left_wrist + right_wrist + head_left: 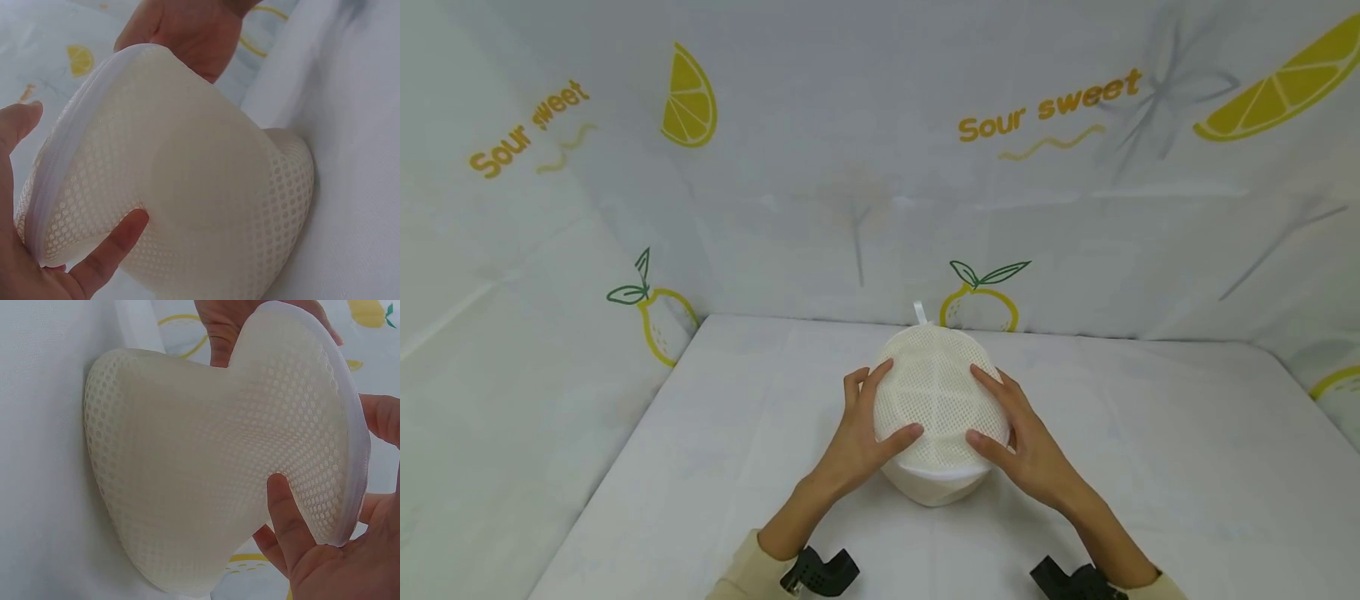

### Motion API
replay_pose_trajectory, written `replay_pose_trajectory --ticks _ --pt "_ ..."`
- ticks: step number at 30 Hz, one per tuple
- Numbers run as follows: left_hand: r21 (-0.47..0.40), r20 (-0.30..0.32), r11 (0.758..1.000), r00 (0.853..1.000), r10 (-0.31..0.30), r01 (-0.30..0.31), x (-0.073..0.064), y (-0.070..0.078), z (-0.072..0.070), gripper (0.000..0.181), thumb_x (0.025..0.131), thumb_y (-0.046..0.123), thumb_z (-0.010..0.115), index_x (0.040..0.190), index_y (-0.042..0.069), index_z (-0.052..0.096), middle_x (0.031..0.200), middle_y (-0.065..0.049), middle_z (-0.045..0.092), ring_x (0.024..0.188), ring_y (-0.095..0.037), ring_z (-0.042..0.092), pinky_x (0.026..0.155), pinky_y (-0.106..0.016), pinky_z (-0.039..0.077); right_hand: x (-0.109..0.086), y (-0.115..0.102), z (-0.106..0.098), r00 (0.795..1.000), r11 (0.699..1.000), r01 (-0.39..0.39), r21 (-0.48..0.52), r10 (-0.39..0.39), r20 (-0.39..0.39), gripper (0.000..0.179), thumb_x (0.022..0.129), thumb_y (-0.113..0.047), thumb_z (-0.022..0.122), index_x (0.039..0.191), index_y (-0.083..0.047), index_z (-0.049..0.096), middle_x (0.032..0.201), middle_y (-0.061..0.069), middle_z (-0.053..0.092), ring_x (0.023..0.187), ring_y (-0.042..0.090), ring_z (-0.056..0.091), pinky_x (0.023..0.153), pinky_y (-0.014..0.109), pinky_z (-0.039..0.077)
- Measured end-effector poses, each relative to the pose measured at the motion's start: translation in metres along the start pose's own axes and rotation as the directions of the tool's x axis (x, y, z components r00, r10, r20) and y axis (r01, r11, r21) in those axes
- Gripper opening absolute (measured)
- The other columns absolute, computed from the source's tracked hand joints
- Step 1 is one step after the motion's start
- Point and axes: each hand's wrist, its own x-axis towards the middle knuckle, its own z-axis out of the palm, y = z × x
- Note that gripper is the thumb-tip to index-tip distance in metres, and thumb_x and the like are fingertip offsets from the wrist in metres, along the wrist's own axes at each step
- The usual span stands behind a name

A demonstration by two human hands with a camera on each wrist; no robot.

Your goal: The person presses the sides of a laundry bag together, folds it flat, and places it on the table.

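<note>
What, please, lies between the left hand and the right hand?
In the head view, a cream mesh bag lies between the left hand and right hand, held by both.

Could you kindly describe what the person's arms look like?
The left sleeve and right sleeve are beige. The left wrist device and right wrist device are black and bent. Neither the left grip nor the right grip wears a glove.
</note>
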Motion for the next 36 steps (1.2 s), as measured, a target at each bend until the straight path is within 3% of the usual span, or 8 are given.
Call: replay_pose_trajectory --ticks 8,22,36 --pt "-0.005 -0.021 1.000 0.999 0.028 -0.028 0.000 -0.005 0.002 0.086 0.082 0.059 0.063 0.151 0.025 0.024 0.139 -0.010 0.020 0.122 -0.034 0.039 0.095 -0.055 0.037 0.000 0.001 0.004 1.000 0.999 0.003 0.036 -0.003 -0.017 0.072 0.091 -0.012 0.063 0.152 -0.023 0.027 0.152 0.012 0.017 0.129 0.033 0.033 0.095 0.055 0.038" --pt "-0.007 -0.009 1.000 1.000 0.022 -0.022 0.001 -0.009 0.005 0.089 0.081 0.061 0.063 0.152 0.022 0.024 0.137 -0.011 0.021 0.120 -0.033 0.040 0.095 -0.054 0.037 0.000 0.007 0.008 0.999 1.000 0.023 0.001 -0.023 -0.049 0.069 0.089 -0.013 0.064 0.150 -0.020 0.032 0.149 0.014 0.021 0.126 0.034 0.035 0.093 0.062 0.036" --pt "0.025 0.012 0.999 1.000 0.026 -0.026 0.001 -0.010 0.007 0.092 0.077 0.035 0.079 0.150 0.015 0.026 0.135 -0.013 0.023 0.118 -0.036 0.041 0.093 -0.051 0.040 0.000 0.009 0.011 0.998 0.995 -0.001 -0.101 -0.006 -0.069 0.069 0.086 -0.020 0.068 0.147 -0.021 0.035 0.145 0.019 0.026 0.128 0.043 0.032 0.092 0.071 0.031"
